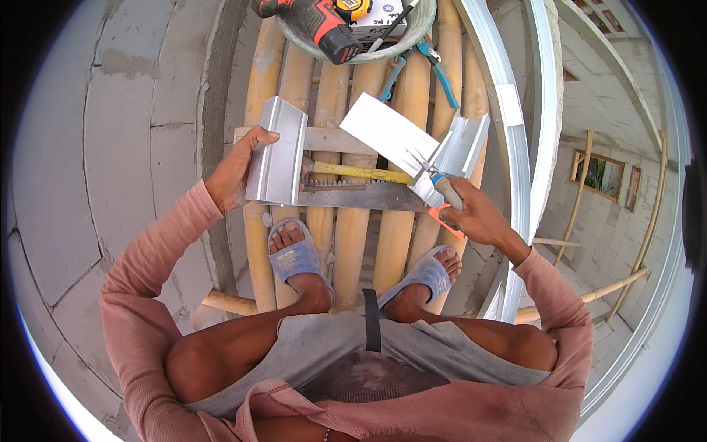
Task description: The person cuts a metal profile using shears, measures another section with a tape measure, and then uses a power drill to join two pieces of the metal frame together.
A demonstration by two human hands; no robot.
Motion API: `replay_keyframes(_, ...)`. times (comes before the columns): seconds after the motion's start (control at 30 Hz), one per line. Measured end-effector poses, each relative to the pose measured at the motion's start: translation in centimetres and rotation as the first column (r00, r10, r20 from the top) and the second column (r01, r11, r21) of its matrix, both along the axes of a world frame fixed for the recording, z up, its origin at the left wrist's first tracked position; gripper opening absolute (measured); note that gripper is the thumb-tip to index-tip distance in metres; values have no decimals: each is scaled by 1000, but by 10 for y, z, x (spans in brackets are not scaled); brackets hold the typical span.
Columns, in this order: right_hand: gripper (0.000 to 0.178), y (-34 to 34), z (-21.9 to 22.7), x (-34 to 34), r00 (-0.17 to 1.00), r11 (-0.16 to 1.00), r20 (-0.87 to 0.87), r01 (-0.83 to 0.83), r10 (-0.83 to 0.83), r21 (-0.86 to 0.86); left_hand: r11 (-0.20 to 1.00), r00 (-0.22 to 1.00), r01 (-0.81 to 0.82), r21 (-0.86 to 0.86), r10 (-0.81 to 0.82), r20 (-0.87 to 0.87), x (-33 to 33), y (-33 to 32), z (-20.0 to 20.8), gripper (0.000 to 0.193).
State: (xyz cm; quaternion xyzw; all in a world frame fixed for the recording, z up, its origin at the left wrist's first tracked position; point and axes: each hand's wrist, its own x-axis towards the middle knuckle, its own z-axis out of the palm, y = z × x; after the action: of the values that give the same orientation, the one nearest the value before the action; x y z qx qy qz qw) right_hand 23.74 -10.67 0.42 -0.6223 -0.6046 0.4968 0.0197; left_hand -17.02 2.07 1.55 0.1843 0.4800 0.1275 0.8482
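Observation:
My left hand grips a short piece of silver metal channel by its left side, thumb over the near face. My right hand is closed around the handle of a trowel with a flat, bright rectangular blade pointing up and left. Beside the blade stands another piece of bent metal channel; whether the trowel touches it I cannot tell. Between my hands, a yellow-handled tool lies above a handsaw, teeth upward. The saw's orange handle shows below my right hand.
I squat on bamboo poles with gaps between them. A bucket ahead holds a red-black power tool and a tape measure. Teal-handled pliers lie beside it. Long metal channels run along the right; a block wall rises left.

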Motion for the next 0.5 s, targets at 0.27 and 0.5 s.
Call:
replay_keyframes(0.27, 75, 66, -28, -50, 982, 982, 52, -183, 180, 51, 982, 982, -173, 73, 166, 92, -17, 23, -24, 72)
replay_keyframes(0.5, 54, 116, -17, -80, 986, 904, -158, -117, 56, -411, 977, 980, -151, 153, 128, 154, -15, 30, -17, 69)
